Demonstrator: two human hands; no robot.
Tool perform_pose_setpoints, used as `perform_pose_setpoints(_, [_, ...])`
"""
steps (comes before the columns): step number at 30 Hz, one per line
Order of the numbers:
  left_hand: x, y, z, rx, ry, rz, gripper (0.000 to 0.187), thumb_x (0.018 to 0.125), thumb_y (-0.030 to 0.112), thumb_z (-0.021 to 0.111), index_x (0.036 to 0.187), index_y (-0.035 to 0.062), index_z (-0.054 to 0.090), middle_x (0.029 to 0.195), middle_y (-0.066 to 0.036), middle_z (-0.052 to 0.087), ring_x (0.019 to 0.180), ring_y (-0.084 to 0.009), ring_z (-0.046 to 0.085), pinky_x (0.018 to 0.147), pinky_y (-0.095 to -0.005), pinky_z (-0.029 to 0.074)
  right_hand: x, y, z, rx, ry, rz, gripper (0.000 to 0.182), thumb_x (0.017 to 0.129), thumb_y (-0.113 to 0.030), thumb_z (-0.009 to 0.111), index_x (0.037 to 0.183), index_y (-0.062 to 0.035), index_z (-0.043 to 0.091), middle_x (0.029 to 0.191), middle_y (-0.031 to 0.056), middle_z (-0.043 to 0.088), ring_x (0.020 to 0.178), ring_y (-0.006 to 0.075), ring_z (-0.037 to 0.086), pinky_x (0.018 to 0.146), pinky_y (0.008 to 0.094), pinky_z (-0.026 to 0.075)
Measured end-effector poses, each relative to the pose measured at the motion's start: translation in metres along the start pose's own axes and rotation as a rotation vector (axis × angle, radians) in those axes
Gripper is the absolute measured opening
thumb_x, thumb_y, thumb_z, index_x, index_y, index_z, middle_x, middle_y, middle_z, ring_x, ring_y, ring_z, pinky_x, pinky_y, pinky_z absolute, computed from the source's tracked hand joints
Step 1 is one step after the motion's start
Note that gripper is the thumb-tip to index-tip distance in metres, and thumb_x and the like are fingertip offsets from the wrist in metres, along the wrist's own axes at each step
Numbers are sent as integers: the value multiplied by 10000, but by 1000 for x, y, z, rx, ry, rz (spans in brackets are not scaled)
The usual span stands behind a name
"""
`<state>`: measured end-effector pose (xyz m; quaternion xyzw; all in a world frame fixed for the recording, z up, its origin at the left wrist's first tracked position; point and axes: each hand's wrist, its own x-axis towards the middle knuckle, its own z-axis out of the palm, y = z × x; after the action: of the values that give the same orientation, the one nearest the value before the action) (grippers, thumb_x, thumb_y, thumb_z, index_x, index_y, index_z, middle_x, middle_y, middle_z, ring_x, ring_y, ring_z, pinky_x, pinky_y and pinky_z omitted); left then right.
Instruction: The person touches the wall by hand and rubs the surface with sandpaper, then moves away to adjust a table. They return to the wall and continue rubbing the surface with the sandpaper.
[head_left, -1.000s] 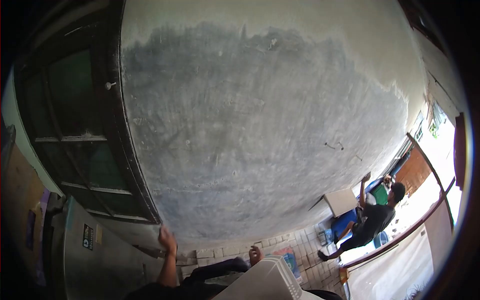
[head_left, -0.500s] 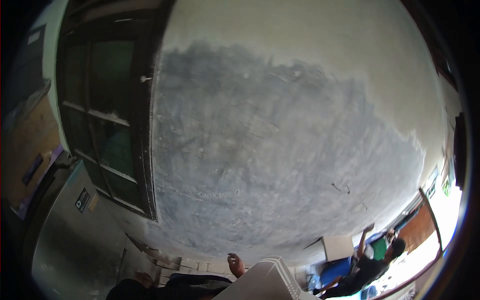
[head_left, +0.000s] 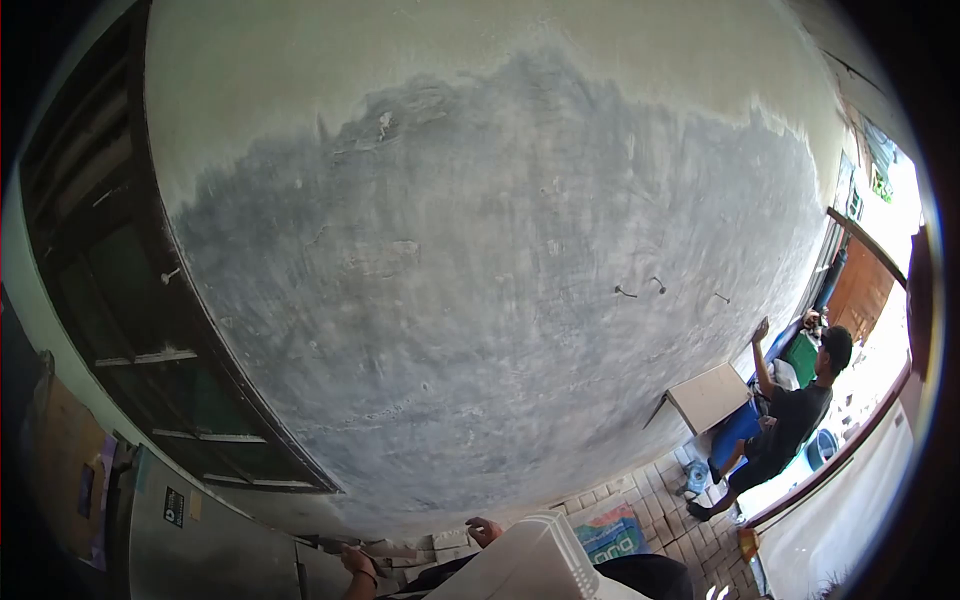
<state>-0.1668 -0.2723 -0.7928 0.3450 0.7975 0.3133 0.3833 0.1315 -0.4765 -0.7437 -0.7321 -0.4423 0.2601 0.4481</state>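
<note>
At the bottom edge my left hand (head_left: 357, 562) shows small, with a dark band at its wrist; its fingers are too unclear to read. My right hand (head_left: 484, 530) is loosely bent, fingers a little apart and nothing visible in them. Right beside it stands a white plastic piece (head_left: 525, 562) with a ribbed edge, like part of a chair or stool. Both hands are low in front of a wall (head_left: 480, 250), grey and patchy below, pale green above.
Another person (head_left: 785, 420) in dark clothes stands at the right, one arm raised beside the wall. A small board-topped table (head_left: 708, 397) juts from the wall. A colourful mat (head_left: 612, 535) lies on the brick floor (head_left: 660, 500). A dark-framed window (head_left: 165, 350) and metal cabinet (head_left: 225, 540) are left.
My view has turned right and tilted, showing more floor and the mat. The window has shifted left in view. My left hand shows more clearly; my right hand stays beside the white plastic piece.
</note>
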Motion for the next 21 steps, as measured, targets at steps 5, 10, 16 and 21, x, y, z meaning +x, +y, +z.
perform_pose_setpoints(5, [-31, -17, 6, -82, -36, -67, 585, 1063, 454, 392, 1063, -41, 702, 1118, -234, 696, 1002, -404, 658, 968, -499, 511, 14, -54, -1, 131, -121, -19, 333, 962, -223, 623, 1249, -54, 649, 1145, 190, 710, 1028, 324, 718, 861, 403, 565])
perform_pose_setpoints(10, [-51, -2, 53, -362, -293, -169, 580, 1071, 475, 385, 1108, -34, 659, 1051, -195, 684, 967, -367, 663, 916, -484, 528, 27, -115, 12, 163, -365, -255, 309, 991, -168, 614, 1270, -38, 628, 1232, 187, 672, 1064, 303, 693, 884, 412, 566])
perform_pose_setpoints(16, [-68, 7, 98, -660, -626, -260, 581, 1079, 501, 376, 1163, -25, 608, 972, -147, 669, 926, -323, 668, 854, -466, 548, 13, -157, 12, 93, -462, -369, 338, 989, -206, 619, 1270, -17, 625, 1205, 198, 685, 1060, 342, 691, 921, 419, 539])
perform_pose_setpoints(21, [-60, 2, 139, -560, -638, -186, 573, 1083, 521, 358, 1033, 10, 612, 798, -58, 560, 740, -229, 573, 708, -407, 504, -3, -187, -17, 152, -447, -222, 337, 979, -209, 615, 1254, -16, 641, 1173, 205, 700, 1067, 351, 689, 925, 424, 533])
